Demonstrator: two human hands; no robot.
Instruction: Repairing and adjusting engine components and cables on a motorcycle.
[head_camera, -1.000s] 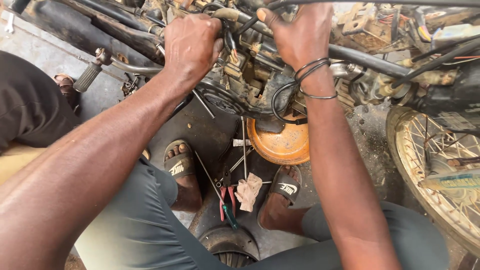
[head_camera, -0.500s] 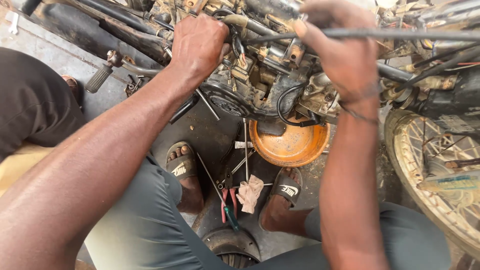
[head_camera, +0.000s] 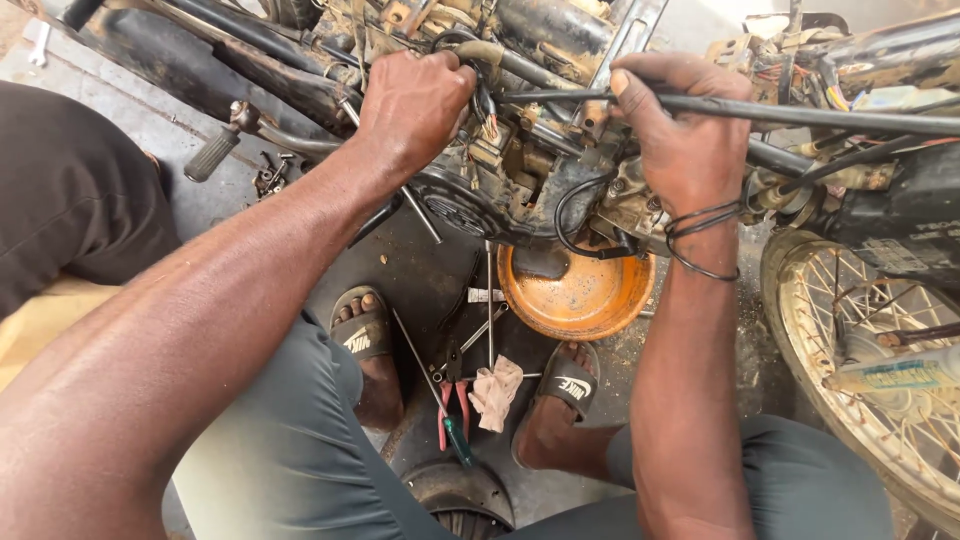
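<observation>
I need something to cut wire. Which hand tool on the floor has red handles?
The pliers between the feet; the screwdriver beside them has a green handle.

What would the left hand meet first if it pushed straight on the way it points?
Probably the bundle of black wires at the left hand fingers, with the motorcycle engine right behind; depth is hard to judge.

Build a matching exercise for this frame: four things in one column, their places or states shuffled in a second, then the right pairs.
Things:
1. left hand
2. right hand
3. orange bowl
4. pliers

Places or states:
A. on the ground under the engine
B. fingers closed around a black cable
C. lying between the two sandalled feet
D. gripping parts at the top of the engine

Pairs: 1-D, 2-B, 3-A, 4-C
</observation>
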